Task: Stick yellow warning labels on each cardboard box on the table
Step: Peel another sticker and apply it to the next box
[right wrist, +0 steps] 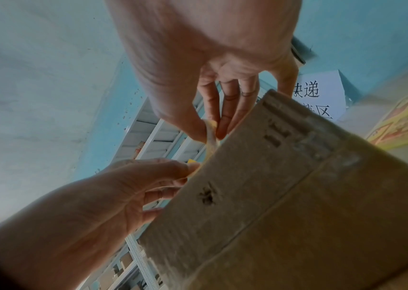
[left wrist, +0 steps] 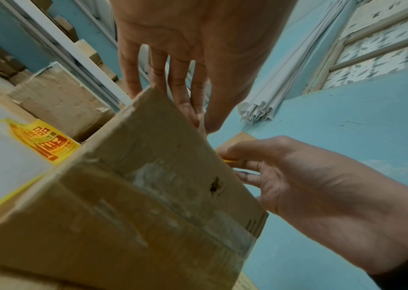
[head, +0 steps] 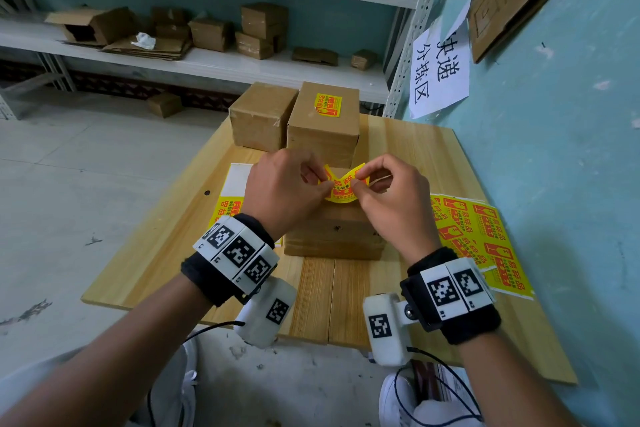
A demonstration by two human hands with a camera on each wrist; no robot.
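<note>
only the head view shows the top of the near cardboard box [head: 334,236], where a yellow warning label [head: 341,188] is bowed upward between both hands. the wrist views show that box's taped side face [left wrist: 148,196] from below, and the label only as a thin yellow sliver. the left hand [head: 282,189] pinches the label's left edge, fingers [head: 313,172] curled together on it; the right hand [head: 389,191] pinches its right edge the same way. the near box stands mid-table [head: 415,156], the label sheets [head: 485,236] just to its right by the wall, a peeled sheet [head: 235,184] to its left. two more boxes stand behind: the right one [head: 323,128] carries a label, the left one [head: 259,118] shows none.
</note>
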